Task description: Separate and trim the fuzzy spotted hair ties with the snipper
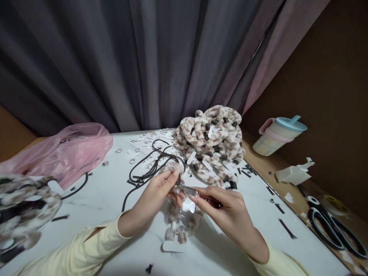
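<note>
My left hand (161,188), fingers closed, pinches a fluffy brown-and-white plush strap (173,167) by a dark band near the middle of the table. More of the strap hangs below the fingers, beside a white card tab (173,246). Closed around a small pointed metal tool (188,190), my right hand (221,203) holds its tip against the dark band. The tool's handle is hidden in the hand, so its exact kind is unclear. Behind my left hand lies a loop of black cord (146,174).
A pile of plush straps (212,142) sits at the back, with metal rings (132,153) to its left. A pink plastic bag (83,149) and further plush straps (43,207) lie left. On the right are a tumbler (277,136), a white dispenser (293,173) and black-handled scissors (330,226).
</note>
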